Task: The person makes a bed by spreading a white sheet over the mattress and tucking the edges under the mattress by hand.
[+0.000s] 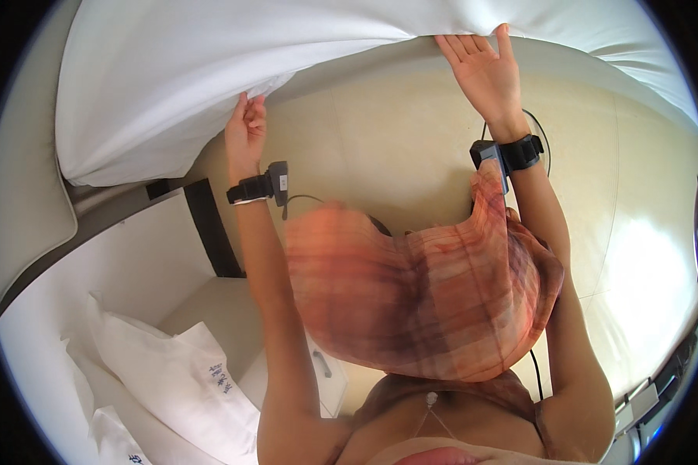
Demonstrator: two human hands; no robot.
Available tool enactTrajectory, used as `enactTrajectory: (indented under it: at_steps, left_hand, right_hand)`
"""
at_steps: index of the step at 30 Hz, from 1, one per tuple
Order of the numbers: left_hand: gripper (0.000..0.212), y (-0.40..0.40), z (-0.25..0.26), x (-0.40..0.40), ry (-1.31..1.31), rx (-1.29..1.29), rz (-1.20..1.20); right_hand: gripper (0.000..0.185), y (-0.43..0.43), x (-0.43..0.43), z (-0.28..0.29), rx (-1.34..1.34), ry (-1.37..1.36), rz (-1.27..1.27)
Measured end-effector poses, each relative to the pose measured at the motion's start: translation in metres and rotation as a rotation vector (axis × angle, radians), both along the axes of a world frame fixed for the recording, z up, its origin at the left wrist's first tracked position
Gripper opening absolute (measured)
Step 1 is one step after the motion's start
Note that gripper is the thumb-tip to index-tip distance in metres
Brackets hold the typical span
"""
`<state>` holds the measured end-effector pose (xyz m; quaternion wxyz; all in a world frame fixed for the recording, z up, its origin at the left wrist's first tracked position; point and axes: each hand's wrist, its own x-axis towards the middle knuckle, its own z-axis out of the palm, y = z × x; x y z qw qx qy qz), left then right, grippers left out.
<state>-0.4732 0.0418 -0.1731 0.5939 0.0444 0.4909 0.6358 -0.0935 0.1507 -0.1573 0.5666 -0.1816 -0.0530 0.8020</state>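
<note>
A white bed sheet [209, 52] covers the mattress along the top of the view, its side hanging loose at the left. My left hand [247, 131] pinches the lower edge of that hanging part between thumb and fingers. Farther right, my right hand [488, 81] lies palm up and flat against the mattress side. Its fingertips are hidden beneath the sheet's edge, while the thumb stands apart and touches the cloth from the front. Small creases run out from the thumb. Each wrist carries a black strap [522, 152] with a dark device and a cable.
At left, white pillows [168, 360] bearing writing lie beside a padded headboard [20, 145]. A white drawer unit [328, 372] with a grey handle is close to my left arm. Pale floor tiles [384, 151] lie below. My loose orange plaid garment [407, 290] hangs between my arms.
</note>
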Motion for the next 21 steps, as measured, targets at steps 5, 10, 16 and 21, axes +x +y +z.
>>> enactTrajectory:
  at_steps: [5, 10, 16, 21]
  left_hand:
    - [0.017, 0.008, 0.003, 0.001, 0.279, 0.018, 0.232]
    - [0.016, 0.008, 0.014, -0.072, 0.678, -0.092, 0.429]
    - [0.02, 0.007, 0.008, -0.063, 0.733, -0.141, 0.509]
    - [0.021, -0.027, -0.001, -0.052, 1.374, 0.126, 0.227]
  right_hand:
    - [0.068, 0.001, 0.013, -0.005, -0.011, 0.056, 0.021]
    - [0.066, 0.0, 0.007, -0.003, -0.03, 0.078, 0.045]
    - [0.065, 0.001, 0.009, -0.005, -0.017, 0.064, 0.048]
    - [0.067, 0.004, 0.004, -0.01, -0.006, 0.046, 0.044]
